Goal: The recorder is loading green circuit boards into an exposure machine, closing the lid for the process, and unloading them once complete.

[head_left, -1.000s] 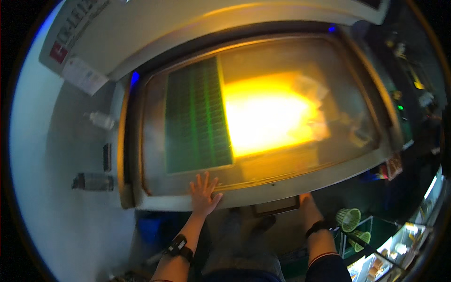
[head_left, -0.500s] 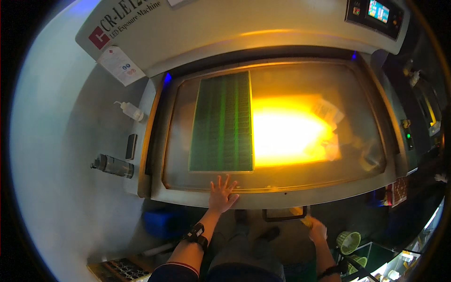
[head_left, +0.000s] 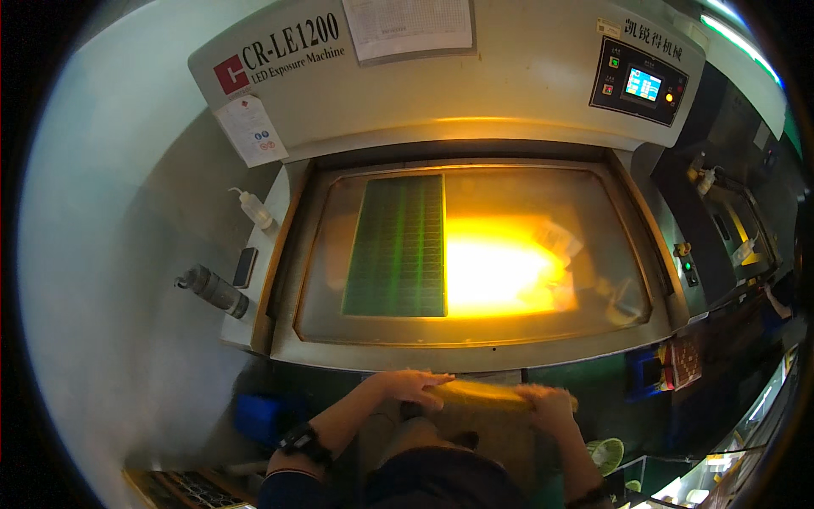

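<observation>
A long yellow bar-like thing (head_left: 485, 393), blurred, lies level between my hands just below the machine's front edge; its exact kind cannot be made out. The fingers of my right hand (head_left: 551, 407) are wrapped round its right end. My left hand (head_left: 414, 387) is at its left end, fingers stretched out flat towards it; whether they touch is unclear. Beyond my hands, a dark green panel with fine rows (head_left: 396, 248) lies flat on the left half of the machine's framed bed (head_left: 373, 332). Bright yellow light shines on the bed right beside the panel.
The machine's hood carries a control screen (head_left: 643, 84) at the right. On the left ledge are a squeeze bottle (head_left: 254, 209), a phone (head_left: 244, 268) and a grey bottle (head_left: 215, 292). A blue bin (head_left: 261, 416) stands low left, a green basket (head_left: 605, 455) low right.
My left hand has left the bed's front edge and come down beside the yellow thing. My right hand has raised that thing level between both hands. The view has tilted up, showing more hood.
</observation>
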A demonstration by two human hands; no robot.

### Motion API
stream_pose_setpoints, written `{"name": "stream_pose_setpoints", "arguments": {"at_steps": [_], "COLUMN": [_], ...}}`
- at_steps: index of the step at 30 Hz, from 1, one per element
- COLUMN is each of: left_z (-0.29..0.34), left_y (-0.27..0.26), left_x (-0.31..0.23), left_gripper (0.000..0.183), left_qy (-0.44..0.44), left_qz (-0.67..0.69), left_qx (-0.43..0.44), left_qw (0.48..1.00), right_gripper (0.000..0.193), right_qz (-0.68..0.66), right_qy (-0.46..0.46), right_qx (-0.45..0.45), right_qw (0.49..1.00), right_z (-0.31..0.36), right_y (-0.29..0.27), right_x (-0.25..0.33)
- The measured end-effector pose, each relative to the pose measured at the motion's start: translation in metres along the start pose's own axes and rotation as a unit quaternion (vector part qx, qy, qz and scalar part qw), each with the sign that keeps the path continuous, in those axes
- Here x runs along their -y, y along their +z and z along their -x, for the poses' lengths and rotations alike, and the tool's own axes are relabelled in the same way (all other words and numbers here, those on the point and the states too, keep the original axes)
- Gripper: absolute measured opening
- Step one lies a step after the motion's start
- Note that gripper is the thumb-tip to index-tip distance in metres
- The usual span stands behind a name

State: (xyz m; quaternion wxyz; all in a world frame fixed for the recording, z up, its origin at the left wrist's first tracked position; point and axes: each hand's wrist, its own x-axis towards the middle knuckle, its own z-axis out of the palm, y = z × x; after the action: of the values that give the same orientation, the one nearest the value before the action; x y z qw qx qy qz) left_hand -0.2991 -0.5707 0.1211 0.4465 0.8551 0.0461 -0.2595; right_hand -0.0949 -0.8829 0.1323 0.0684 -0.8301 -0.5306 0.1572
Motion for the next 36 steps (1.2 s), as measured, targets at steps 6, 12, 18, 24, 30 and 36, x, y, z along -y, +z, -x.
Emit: {"name": "stream_pose_setpoints", "arguments": {"at_steps": [6, 12, 18, 24, 30, 36], "left_z": [0.061, 0.061, -0.020, -0.080, -0.138, -0.130], "left_y": [-0.011, -0.032, -0.252, -0.439, -0.564, -0.543], "left_x": [0.099, 0.208, 0.269, 0.397, 0.421, 0.449], "left_gripper": [0.073, 0.077, 0.073, 0.064, 0.049, 0.068], "left_qy": [-0.201, -0.253, -0.271, -0.229, -0.197, -0.158], "left_qz": [-0.197, -0.366, -0.287, -0.310, -0.296, -0.302], "left_qx": [-0.227, -0.160, -0.177, -0.324, -0.373, -0.389], "left_qw": [0.932, 0.881, 0.902, 0.864, 0.857, 0.856], "right_gripper": [0.047, 0.049, 0.066, 0.078, 0.076, 0.071], "right_qz": [0.005, 0.072, 0.068, 0.096, 0.117, 0.068], "right_qy": [-0.187, -0.156, -0.143, -0.138, -0.115, -0.156], "right_qx": [-0.113, -0.051, -0.045, -0.027, -0.048, -0.115], "right_qw": [0.976, 0.984, 0.986, 0.985, 0.985, 0.979], "right_z": [-0.145, -0.225, -0.455, -0.700, -0.839, -0.828], "right_y": [0.035, 0.106, 0.058, 0.021, -0.004, 0.037], "right_x": [0.076, 0.082, 0.068, 0.074, 0.043, 0.038]}}
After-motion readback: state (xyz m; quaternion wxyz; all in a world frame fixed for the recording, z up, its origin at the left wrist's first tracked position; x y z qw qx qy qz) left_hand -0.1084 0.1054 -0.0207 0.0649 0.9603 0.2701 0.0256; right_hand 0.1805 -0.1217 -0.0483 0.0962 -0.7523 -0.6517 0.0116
